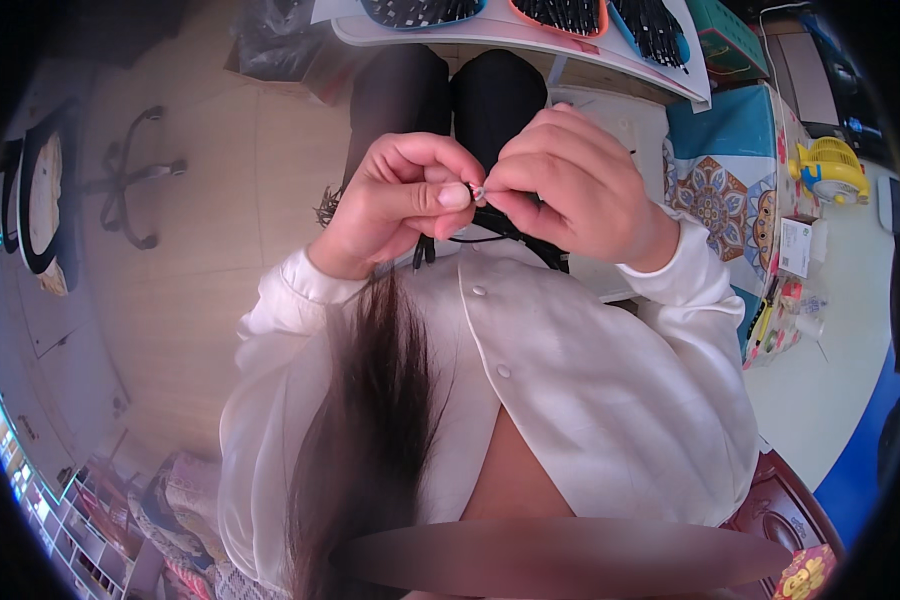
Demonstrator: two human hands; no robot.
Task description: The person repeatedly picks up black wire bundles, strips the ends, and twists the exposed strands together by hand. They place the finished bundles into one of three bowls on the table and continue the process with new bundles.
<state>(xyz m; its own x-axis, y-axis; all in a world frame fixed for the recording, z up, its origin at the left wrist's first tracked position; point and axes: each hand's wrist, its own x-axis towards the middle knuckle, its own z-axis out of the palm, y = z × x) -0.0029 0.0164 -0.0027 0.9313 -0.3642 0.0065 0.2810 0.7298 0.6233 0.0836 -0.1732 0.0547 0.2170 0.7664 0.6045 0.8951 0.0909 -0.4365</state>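
My two hands meet over my lap, fingertips almost touching. Between thumb and forefinger, my left hand (pixel 402 200) pinches the dark end of a thin cable. A small silvery piece (pixel 480 194) shows at that end, and the closed fingertips of my right hand (pixel 575 185) grip it from the other side. Its exact kind is too small to make out. Below the hands, black cables (pixel 510 237) lie across my lap, some with plug-like ends (pixel 423 252) hanging near my left wrist. A bundle of thin wire ends (pixel 327 207) sticks out beside that wrist.
Ahead stands a white table (pixel 450 38) bearing a blue tray (pixel 425 26), an orange tray (pixel 602 22) and another blue tray (pixel 684 50), all filled with black cable parts. To the right are a patterned cloth (pixel 715 200), a yellow fan (pixel 832 172) and a small white box (pixel 796 246). A wheeled chair base (pixel 120 185) is at left.
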